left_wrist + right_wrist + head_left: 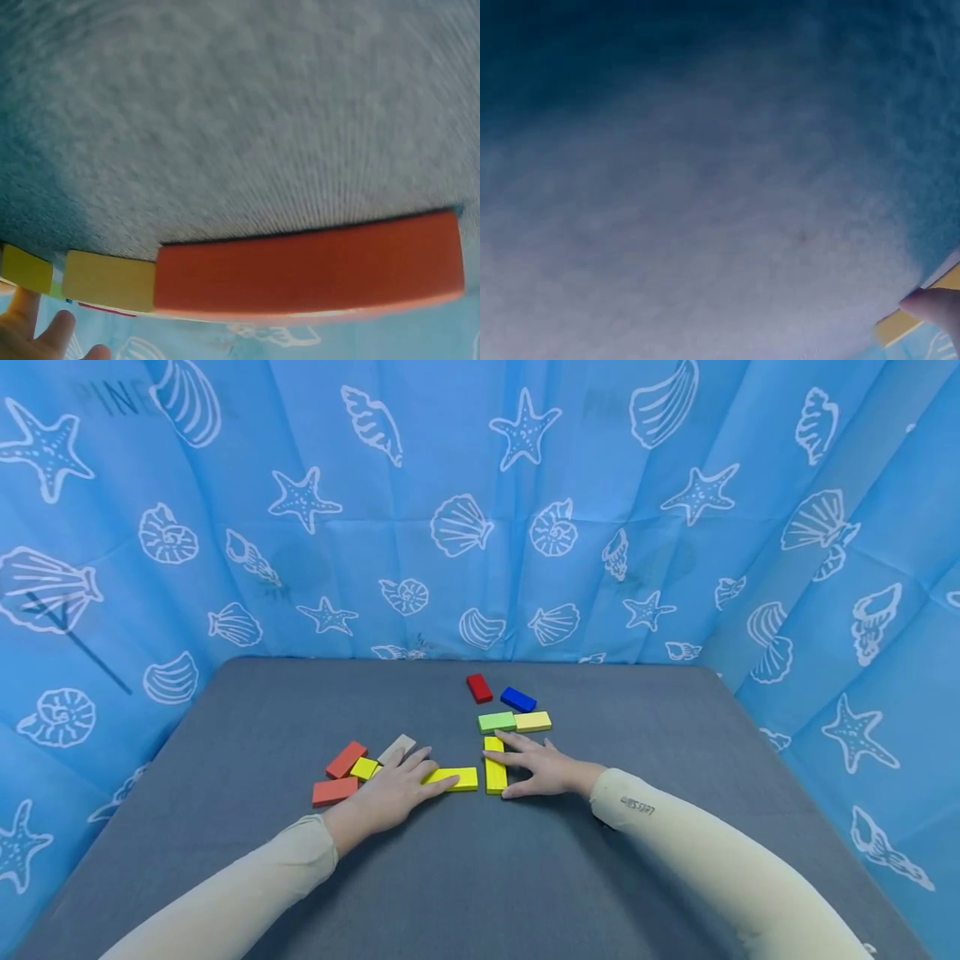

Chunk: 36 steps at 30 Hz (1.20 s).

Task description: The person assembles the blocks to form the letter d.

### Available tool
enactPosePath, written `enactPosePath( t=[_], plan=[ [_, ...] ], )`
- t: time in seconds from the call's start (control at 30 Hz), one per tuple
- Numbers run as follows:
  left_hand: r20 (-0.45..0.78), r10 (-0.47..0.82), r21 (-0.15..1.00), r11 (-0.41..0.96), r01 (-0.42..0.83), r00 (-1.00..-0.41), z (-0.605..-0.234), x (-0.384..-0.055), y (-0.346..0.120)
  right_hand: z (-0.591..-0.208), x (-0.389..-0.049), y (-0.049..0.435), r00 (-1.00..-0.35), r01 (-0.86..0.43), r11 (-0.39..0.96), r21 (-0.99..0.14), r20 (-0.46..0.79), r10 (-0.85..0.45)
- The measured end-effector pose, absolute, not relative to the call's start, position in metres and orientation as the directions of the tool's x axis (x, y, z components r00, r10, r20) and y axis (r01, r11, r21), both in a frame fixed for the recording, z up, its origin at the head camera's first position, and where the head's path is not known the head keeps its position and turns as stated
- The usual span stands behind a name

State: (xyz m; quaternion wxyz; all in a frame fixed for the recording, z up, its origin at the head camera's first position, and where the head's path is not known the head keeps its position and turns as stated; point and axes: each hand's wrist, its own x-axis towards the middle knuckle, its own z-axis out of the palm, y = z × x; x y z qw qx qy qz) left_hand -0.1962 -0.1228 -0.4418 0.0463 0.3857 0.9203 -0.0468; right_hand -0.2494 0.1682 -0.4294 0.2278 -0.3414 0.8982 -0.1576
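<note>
Near the middle of the table my left hand (393, 791) spreads over a long yellow block (468, 778) lying crosswise, thumb along its near side and fingers at its far side. My right hand (547, 771) holds a second yellow block (496, 778), which lies lengthwise just right of the first. Its thumb is at the near end, and its fingers reach across the top and far end. The right wrist view catches only a thumb (936, 306) against a yellow block (898, 327). Part of the left block is hidden under the left hand.
Around the left hand lie two orange-red blocks (335, 792), a partly covered yellow block (363, 767) and a beige block (397, 748). Beyond the right hand are green (497, 722), pale yellow (532, 721), blue (518, 699) and red (479, 687) blocks. A blue curtain (480, 585) borders the table.
</note>
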Motion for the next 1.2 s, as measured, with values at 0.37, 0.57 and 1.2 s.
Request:
enactPosePath(
  t=[0.37,0.57,1.2],
  plan=[
    [-0.038,0.772,-0.056,0.632,0.773,-0.634,-0.436,-0.19,-0.125,-0.428,-0.255,0.168,-0.656,-0.482,0.725,-0.492,-0.346,-0.671],
    [-0.01,0.852,0.012,0.523,0.852,-0.523,-0.435,-0.181,-0.127,-0.428,-0.256,0.166,-0.658,-0.475,0.726,-0.497,-0.348,-0.668],
    [-0.071,0.86,-0.063,0.501,0.863,-0.504,-0.433,-0.122,-0.075,-0.429,-0.258,0.167,-0.665,-0.477,0.732,-0.487,-0.344,-0.663]
  ],
)
